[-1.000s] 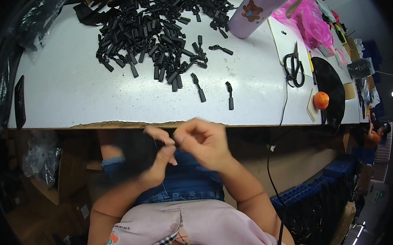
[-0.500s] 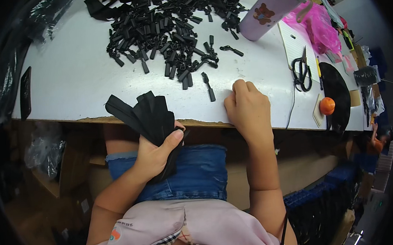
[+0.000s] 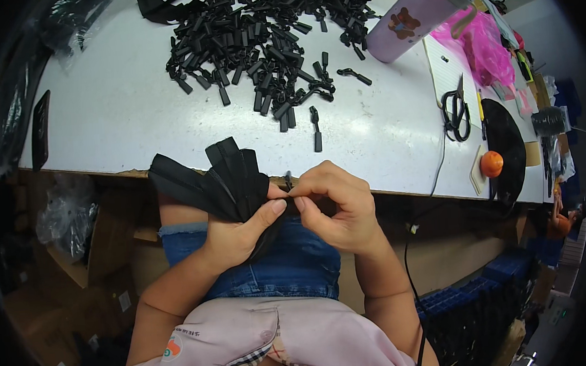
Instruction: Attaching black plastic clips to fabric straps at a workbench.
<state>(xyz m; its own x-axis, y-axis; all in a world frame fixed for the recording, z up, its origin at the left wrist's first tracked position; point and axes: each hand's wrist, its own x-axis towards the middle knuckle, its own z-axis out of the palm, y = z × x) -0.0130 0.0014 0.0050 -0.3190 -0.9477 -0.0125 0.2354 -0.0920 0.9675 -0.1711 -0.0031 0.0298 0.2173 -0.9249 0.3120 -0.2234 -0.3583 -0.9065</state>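
Observation:
My left hand (image 3: pixel 236 231) grips a bundle of black zipper tapes (image 3: pixel 211 178) that fans up and left over the table's near edge. My right hand (image 3: pixel 335 204) pinches a small black zipper slider (image 3: pixel 288 180) right at the ends of the tapes, its fingertips touching my left thumb. Both hands sit just below the front edge of the white table (image 3: pixel 111 114), above my lap. A large heap of black zipper sliders (image 3: pixel 263 42) lies at the back of the table. One lone slider (image 3: pixel 316 128) rests closer to me.
A lilac bottle (image 3: pixel 417 14) stands at the back right, beside a pink bag (image 3: pixel 477 44). Black scissors (image 3: pixel 455 105), an orange ball (image 3: pixel 491 164) and a black disc (image 3: pixel 506 144) lie on the right. A dark phone (image 3: pixel 40 129) sits at the left edge. Boxes are under the table.
My right hand left the table top and came back to the tape ends with a slider. The left hand with the tape bundle stayed at the table edge, rising slightly.

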